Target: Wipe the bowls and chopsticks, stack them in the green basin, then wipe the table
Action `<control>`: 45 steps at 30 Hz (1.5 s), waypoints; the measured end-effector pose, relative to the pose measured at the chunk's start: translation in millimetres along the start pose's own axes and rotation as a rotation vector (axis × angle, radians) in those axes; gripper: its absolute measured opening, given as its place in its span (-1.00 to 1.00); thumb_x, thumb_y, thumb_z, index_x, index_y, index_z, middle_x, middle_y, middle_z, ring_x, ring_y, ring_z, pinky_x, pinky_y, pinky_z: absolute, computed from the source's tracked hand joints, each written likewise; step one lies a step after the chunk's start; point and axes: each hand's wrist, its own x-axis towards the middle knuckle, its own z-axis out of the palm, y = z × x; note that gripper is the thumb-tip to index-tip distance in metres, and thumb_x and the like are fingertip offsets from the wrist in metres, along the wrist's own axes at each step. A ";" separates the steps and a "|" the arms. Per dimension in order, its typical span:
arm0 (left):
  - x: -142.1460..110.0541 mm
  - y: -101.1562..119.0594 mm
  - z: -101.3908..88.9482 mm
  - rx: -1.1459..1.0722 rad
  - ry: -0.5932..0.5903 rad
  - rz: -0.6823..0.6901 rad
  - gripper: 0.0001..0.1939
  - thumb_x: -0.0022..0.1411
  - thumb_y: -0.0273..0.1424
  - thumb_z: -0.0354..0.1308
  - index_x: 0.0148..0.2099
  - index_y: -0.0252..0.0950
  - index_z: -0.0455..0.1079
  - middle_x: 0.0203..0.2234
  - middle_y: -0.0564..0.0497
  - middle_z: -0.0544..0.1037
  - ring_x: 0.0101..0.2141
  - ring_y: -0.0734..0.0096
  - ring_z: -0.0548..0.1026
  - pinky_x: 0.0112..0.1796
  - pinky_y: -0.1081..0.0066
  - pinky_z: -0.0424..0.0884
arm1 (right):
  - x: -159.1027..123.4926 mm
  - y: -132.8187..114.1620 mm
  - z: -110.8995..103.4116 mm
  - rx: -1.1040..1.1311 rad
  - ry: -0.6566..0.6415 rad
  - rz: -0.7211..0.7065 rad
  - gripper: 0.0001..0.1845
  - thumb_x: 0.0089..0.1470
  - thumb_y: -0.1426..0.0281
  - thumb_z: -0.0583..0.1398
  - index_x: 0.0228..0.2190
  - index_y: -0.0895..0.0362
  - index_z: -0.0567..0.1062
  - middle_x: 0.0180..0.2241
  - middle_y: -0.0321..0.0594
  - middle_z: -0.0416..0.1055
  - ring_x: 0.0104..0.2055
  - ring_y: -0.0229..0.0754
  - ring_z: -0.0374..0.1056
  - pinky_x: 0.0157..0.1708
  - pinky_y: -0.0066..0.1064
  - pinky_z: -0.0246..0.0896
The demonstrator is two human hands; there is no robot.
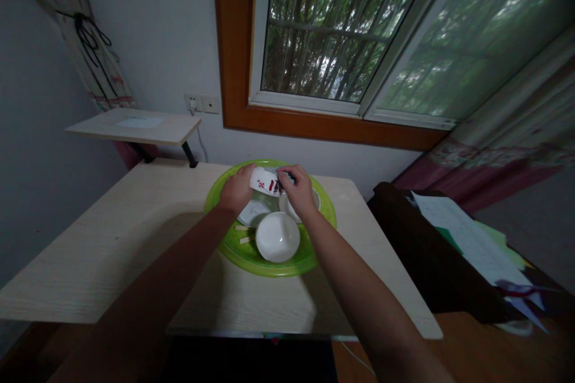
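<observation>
My left hand (236,190) is closed on the edge of a white bowl with red markings (265,181), which is tipped on its side over a round green basin (269,271). Pinched at the bowl's right side, my right hand (297,189) has a small dark thing (288,178) at its fingers, too small to make out. Below the hands a white bowl (277,237) sits upright in the basin. Another white bowl (287,207) is partly hidden behind my right hand, and a whitish dish (255,210) lies under the held bowl. Chopsticks (245,239) stick out left of the front bowl.
The basin stands on a pale wooden table (148,239) against the wall. A small raised shelf (135,125) is at the back left, near a wall socket (193,102). On the right, papers (462,233) lie on dark furniture (417,251). A window (332,30) is behind.
</observation>
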 end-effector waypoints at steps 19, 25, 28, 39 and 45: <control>-2.4 7.1 -3.8 0.091 -0.035 0.005 -0.42 0.31 -0.62 0.00 0.34 -0.29 0.31 0.20 -0.24 0.48 0.16 0.06 0.47 0.20 0.20 0.33 | 0.0 4.1 4.9 -0.131 0.012 -0.030 -0.83 0.09 0.39 0.18 -0.33 0.07 0.60 -0.30 -0.19 0.42 -0.21 -0.07 0.36 -0.13 -0.21 0.28; -3.1 10.7 -5.9 0.166 -0.058 0.000 -0.47 0.37 -0.59 -0.07 0.33 -0.32 0.30 0.19 -0.21 0.50 0.15 0.15 0.49 0.17 0.26 0.37 | -0.7 5.3 5.4 -0.173 0.010 -0.011 -0.81 0.10 0.39 0.17 -0.32 0.11 0.60 -0.30 -0.17 0.43 -0.21 -0.08 0.37 -0.13 -0.24 0.28; -3.7 11.9 -6.6 0.186 -0.085 -0.005 -0.48 0.36 -0.58 -0.07 0.32 -0.30 0.31 0.18 -0.20 0.51 0.13 0.17 0.51 0.14 0.29 0.39 | -3.7 -3.2 5.3 -0.123 -0.062 -0.104 -0.81 0.16 0.38 0.17 -0.28 0.09 0.61 -0.28 -0.18 0.43 -0.19 -0.10 0.38 -0.12 -0.26 0.29; 0.2 -4.6 2.5 -0.142 0.047 -0.120 -0.43 0.26 -0.62 0.06 0.29 -0.22 0.34 0.08 -0.14 0.60 0.05 0.17 0.55 0.10 0.27 0.40 | -3.8 -9.7 2.5 -0.084 -0.022 -0.134 -0.81 0.21 0.36 0.17 -0.23 0.08 0.59 -0.23 -0.18 0.43 -0.14 -0.10 0.37 -0.09 -0.26 0.29; 4.9 -9.9 4.9 -0.370 0.143 -0.210 -0.44 0.17 -0.61 0.15 0.21 -0.21 0.35 -0.04 -0.06 0.65 -0.04 0.21 0.58 -0.03 0.31 0.51 | 0.7 2.2 2.6 -0.097 0.047 -0.050 -0.73 0.28 0.27 0.12 -0.15 0.09 0.59 -0.18 -0.12 0.46 -0.07 -0.08 0.37 0.01 -0.21 0.29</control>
